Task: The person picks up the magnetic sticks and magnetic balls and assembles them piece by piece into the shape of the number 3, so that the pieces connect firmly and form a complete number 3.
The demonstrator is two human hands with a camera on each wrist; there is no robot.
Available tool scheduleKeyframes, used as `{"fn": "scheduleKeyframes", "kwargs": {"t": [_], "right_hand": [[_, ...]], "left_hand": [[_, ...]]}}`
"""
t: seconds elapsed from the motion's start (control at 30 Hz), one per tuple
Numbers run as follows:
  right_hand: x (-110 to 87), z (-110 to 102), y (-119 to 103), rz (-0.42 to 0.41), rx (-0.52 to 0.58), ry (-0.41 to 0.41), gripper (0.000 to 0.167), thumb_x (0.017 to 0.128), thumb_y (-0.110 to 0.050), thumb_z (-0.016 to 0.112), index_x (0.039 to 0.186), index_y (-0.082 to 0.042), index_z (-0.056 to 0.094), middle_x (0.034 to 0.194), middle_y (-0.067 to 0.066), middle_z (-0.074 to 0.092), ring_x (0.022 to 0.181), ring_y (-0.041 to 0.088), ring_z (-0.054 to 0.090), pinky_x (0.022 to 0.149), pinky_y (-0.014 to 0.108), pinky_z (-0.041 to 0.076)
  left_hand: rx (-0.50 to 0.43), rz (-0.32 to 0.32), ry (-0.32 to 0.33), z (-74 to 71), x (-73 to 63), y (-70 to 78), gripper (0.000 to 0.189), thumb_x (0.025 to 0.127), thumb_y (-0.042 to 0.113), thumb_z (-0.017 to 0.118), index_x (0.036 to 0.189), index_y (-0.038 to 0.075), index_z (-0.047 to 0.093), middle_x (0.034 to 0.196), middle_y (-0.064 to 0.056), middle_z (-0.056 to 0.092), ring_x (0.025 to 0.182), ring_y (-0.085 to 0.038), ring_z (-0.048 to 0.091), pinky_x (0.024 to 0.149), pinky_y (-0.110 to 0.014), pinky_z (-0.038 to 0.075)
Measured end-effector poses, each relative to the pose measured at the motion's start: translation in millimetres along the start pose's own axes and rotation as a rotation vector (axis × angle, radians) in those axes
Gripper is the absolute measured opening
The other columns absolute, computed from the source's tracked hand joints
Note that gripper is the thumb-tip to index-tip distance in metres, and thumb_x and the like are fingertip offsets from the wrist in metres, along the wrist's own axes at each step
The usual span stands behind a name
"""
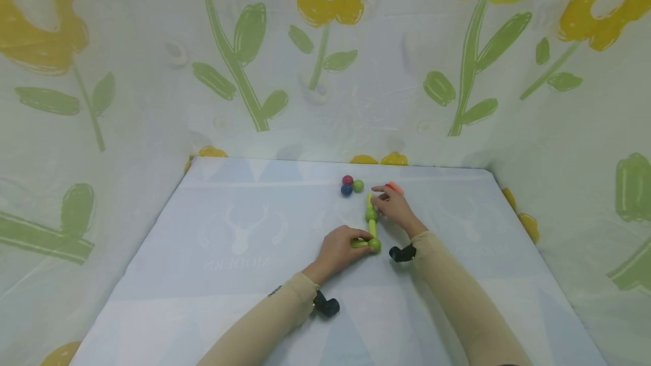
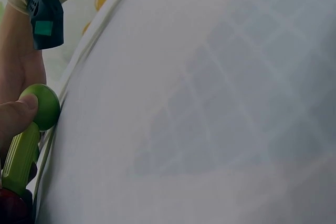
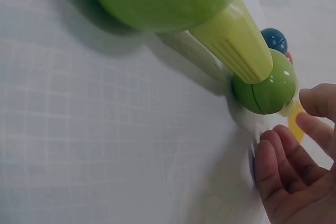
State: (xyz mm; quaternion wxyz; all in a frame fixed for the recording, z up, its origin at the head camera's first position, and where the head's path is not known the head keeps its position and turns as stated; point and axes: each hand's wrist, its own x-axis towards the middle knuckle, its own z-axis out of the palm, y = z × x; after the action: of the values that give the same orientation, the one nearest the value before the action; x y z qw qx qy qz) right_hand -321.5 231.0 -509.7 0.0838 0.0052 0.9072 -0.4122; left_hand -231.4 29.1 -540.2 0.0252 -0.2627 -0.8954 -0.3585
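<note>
A chain of green balls and yellow-green ribbed rods lies on the table, with its near green ball [image 1: 374, 245] at a corner. My left hand [image 1: 342, 248] grips this near end, fingers around the short side rod [image 1: 359, 243]; in the left wrist view its thumb presses the green ball [image 2: 48, 107]. Farther along, a rod [image 1: 373, 229] leads to the middle green ball [image 1: 372, 215]. Beside the far rod [image 1: 369, 201] is my right hand [image 1: 395, 208]. In the right wrist view its fingers [image 3: 286, 163] are spread apart near the middle ball [image 3: 268, 85], holding nothing.
Beyond the chain sit a red ball [image 1: 347, 180], a blue ball [image 1: 347, 190] and a loose green ball [image 1: 358, 185]. Orange-red pieces [image 1: 395, 187] lie just behind my right hand. Flower-patterned cloth walls [image 1: 376, 100] enclose the table [image 1: 178, 275] at the back and sides.
</note>
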Motion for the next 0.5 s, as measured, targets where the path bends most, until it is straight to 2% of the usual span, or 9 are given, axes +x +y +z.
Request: {"fn": "scheduleKeyframes", "kwargs": {"t": [0.2,0.33,0.5], "right_hand": [[6.4,-1,-1,0.011,-0.007,0.02,0.048,0.103,-0.034,0.059,0.146,-0.015,0.053,0.128,0.015,0.061,0.105,0.027,0.063,0.082,0.036,0.054],[10.1,-2,-4,-0.027,-0.02,0.036,0.046,0.103,-0.032,0.06,0.144,-0.013,0.055,0.131,0.016,0.058,0.117,0.031,0.06,0.089,0.041,0.054],[14.2,-3,-10,-0.061,-0.066,0.054,0.044,0.103,-0.03,0.062,0.142,-0.012,0.056,0.129,0.016,0.062,0.122,0.034,0.057,0.097,0.048,0.05]], "left_hand": [[-0.013,-0.002,-0.004,-0.5,0.1,0.9,0.027,0.087,0.039,0.081,0.112,0.029,0.08,0.1,0.014,0.074,0.082,-0.003,0.055,0.069,-0.02,0.042],[-0.014,0.003,0.003,-0.8,0.0,1.6,0.027,0.086,0.038,0.082,0.111,0.028,0.08,0.099,0.014,0.074,0.081,-0.003,0.054,0.068,-0.02,0.041],[-0.01,0.009,0.005,-2.1,-0.3,2.7,0.027,0.086,0.038,0.082,0.112,0.027,0.08,0.101,0.013,0.074,0.081,-0.003,0.055,0.069,-0.02,0.042]]}}
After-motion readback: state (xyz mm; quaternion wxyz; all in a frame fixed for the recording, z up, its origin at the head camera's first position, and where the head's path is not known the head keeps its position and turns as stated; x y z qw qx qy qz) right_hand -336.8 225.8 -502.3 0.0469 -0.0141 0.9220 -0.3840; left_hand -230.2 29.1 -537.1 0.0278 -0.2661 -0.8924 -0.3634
